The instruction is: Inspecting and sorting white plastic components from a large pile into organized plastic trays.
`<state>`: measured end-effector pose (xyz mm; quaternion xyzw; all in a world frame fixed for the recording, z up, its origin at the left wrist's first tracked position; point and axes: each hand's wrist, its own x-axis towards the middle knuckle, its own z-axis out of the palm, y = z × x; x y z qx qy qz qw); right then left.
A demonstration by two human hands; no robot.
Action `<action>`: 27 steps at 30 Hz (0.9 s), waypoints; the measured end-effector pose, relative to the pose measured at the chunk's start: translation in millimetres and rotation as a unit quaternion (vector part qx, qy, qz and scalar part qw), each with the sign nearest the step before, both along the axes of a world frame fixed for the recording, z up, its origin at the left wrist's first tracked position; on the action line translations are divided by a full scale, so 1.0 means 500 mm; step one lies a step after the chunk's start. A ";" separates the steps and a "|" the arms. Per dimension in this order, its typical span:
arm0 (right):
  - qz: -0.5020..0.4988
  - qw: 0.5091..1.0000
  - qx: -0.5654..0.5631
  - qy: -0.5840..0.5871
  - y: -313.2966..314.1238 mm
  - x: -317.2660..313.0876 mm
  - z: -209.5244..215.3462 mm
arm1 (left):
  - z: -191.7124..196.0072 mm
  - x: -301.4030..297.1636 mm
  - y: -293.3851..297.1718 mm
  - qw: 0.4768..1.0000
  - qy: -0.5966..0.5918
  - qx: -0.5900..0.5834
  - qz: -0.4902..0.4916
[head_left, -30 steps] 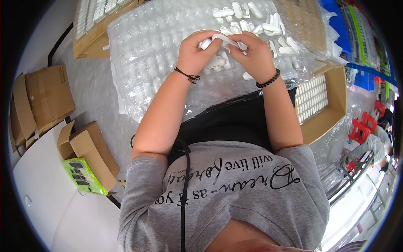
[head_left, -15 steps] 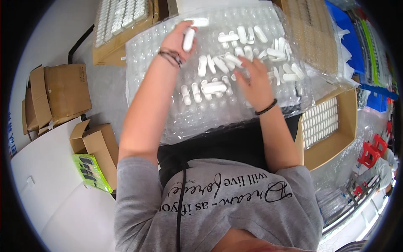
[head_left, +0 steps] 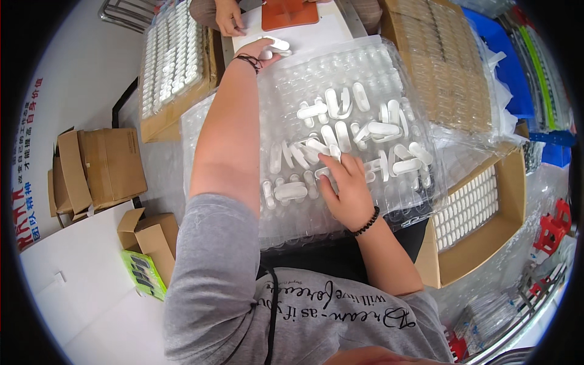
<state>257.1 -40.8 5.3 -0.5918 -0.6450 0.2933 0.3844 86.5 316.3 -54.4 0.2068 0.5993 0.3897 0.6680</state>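
My left hand (head_left: 265,51) is reached out to the far edge of a clear plastic blister tray (head_left: 225,140). Its fingers are closed round white oblong plastic pieces (head_left: 277,44), at least two of them. Over the middle of the tray, my right hand (head_left: 350,191) has thumb and fingers apart. Its fingertips touch or nearly touch a tilted white oblong piece (head_left: 334,152); the exact contact is hard to make out. Several like pieces lie loose and overlapping around it, among them a pale piece (head_left: 291,191) and an upright-lying one (head_left: 361,97).
Across from me, another person's hand (head_left: 229,18) rests by a white work surface (head_left: 328,24) with an orange-red plate (head_left: 290,14). Cartons with packed white pieces stand left (head_left: 155,125) and right (head_left: 486,249). A wrapped tray stack (head_left: 444,61) is at the far right.
My left hand has moved with its white pieces to the tray's far edge, by the white surface. My right hand remains among the loose pieces. The view has shifted, bringing the other person's hand in.
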 end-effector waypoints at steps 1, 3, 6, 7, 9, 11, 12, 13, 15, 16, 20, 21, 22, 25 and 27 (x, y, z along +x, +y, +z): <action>-0.001 1.000 -0.001 0.005 0.003 0.003 0.000 | 0.000 0.001 0.004 1.000 -0.002 0.010 -0.015; 0.000 1.000 -0.007 0.012 0.001 0.003 -0.001 | 0.031 0.015 -0.003 0.997 0.052 0.021 -0.054; 0.007 1.000 0.009 0.012 0.003 -0.004 -0.001 | 0.029 -0.015 0.020 0.986 0.112 0.049 -0.111; 0.008 1.000 0.000 0.008 0.001 -0.005 -0.002 | 0.031 -0.017 0.026 0.987 0.116 0.036 -0.107; 0.011 1.000 -0.009 0.005 -0.001 -0.009 -0.001 | 0.035 -0.024 0.033 0.988 0.120 0.025 -0.099; 0.008 1.000 -0.016 0.001 -0.003 -0.012 0.000 | 0.042 -0.026 0.037 0.984 0.146 0.001 -0.103; 0.007 1.000 -0.015 0.000 -0.006 -0.013 -0.001 | 0.046 -0.025 0.036 0.982 0.158 -0.010 -0.106; 0.005 1.000 -0.009 -0.001 -0.009 -0.015 -0.004 | 0.050 -0.026 0.032 0.973 0.182 -0.030 -0.136; -0.003 1.000 -0.005 -0.004 -0.018 -0.015 -0.011 | 0.052 0.002 -0.001 0.972 0.211 -0.025 -0.100; -0.005 1.000 0.000 -0.009 -0.021 -0.013 -0.013 | 0.052 0.014 -0.011 0.968 0.242 -0.020 -0.062; 0.010 1.000 0.006 0.003 -0.027 -0.028 0.002 | -0.036 -0.081 0.018 0.941 0.258 0.045 -0.217; 0.003 1.000 0.004 -0.001 -0.030 -0.023 -0.002 | -0.027 -0.044 -0.024 0.989 0.126 0.036 -0.075; -0.004 1.000 -0.001 -0.003 -0.033 -0.019 -0.007 | -0.029 -0.024 -0.037 0.989 0.122 0.034 -0.081; -0.005 1.000 0.011 0.003 -0.037 -0.028 -0.005 | -0.002 -0.043 -0.070 0.999 0.016 0.025 0.019; -0.007 1.000 0.016 0.008 -0.044 -0.027 -0.009 | 0.024 -0.051 -0.102 0.993 0.095 0.067 -0.035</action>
